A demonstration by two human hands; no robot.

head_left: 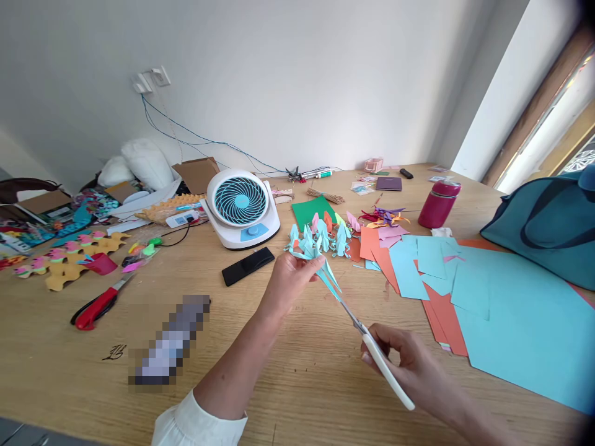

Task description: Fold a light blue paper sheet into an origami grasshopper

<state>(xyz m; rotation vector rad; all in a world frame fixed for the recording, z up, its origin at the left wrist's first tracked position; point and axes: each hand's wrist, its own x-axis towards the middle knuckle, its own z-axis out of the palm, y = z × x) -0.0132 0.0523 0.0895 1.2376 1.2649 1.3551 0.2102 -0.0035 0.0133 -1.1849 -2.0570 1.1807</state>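
Observation:
Near the middle of the wooden table (297, 384), my left hand (290, 275) pinches a light blue folded paper piece (328, 277) with strips hanging down to the right. My right hand (402, 356) is closed on the white handle of a pair of scissors (385, 370). The blades point up and left, and their tips meet the lower end of the blue strips. Just beyond my left hand stand several light blue folded paper pieces (341, 238), with pink and orange ones behind them.
A white fan (242, 210) and a black phone (248, 266) lie left of centre. Red-handled scissors (97, 306) are at the left. To the right are blue paper sheets (525, 322), orange sheets (446, 316), a magenta bottle (439, 203) and a teal bag (548, 223).

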